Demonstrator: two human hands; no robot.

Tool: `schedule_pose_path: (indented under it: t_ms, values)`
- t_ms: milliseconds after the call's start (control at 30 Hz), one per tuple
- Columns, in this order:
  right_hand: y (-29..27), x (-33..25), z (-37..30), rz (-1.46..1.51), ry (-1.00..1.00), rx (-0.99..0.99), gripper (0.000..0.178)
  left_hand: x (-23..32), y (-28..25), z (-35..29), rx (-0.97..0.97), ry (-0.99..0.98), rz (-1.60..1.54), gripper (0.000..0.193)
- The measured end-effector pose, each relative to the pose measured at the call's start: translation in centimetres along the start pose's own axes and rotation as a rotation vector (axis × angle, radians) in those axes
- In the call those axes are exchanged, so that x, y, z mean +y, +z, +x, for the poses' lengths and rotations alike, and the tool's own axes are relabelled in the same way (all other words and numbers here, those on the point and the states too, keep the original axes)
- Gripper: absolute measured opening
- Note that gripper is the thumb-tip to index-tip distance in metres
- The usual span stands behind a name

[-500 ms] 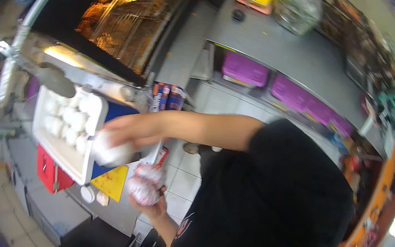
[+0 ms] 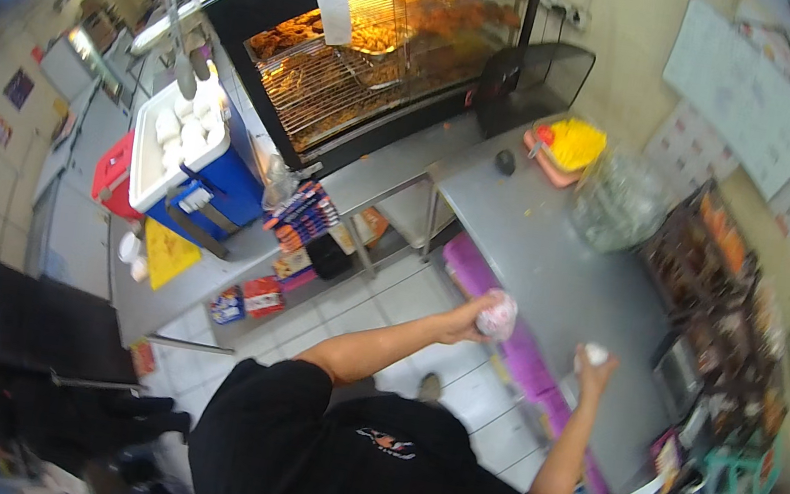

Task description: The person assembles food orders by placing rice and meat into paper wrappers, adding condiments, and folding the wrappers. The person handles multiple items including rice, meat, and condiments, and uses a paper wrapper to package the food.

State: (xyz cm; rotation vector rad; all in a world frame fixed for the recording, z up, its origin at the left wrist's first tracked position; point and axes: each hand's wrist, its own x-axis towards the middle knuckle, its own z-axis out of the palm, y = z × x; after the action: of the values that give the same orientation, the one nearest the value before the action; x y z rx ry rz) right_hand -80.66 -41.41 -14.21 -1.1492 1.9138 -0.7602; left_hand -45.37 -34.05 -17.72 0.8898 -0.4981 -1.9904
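One rounded bundle in clear, pink-and-white printed wrapping (image 2: 499,314) is held above the floor gap before the counter, clamped in the person's left hand (image 2: 461,324). One small white object, its kind unclear (image 2: 595,354), is gripped in the right hand (image 2: 602,372) over the grey metal counter (image 2: 542,242). Handling appears partway along: both pieces are taken up, neither is set down, and several white rounded bundles (image 2: 170,126), too overlapped to count exactly, remain inside one blue, white-rimmed cooler box (image 2: 241,175). Farther out stand one clear plastic bag (image 2: 618,203) and one glass-fronted heated cabinet (image 2: 394,40).
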Motion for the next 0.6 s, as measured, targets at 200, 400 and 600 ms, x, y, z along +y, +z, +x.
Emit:
schedule_pose_path:
  t_ms: [200, 400, 600]
  values:
    - [-4.8, 11.3, 14.7, -0.742, -0.301, 0.269, 0.105, -6.6, 10.5, 19.3, -0.219, 0.145, 0.27, 0.053]
    - [-4.1, 8.2, 9.1, -0.256, -0.193, 0.26, 0.073, -8.3, 13.6, 19.9, -0.274, -0.201, -0.124, 0.051]
    - [-4.2, 6.7, -3.0, 1.077, 0.024, -0.371, 0.048, -6.4, 19.3, 11.5, -0.435, -0.041, 0.096, 0.058]
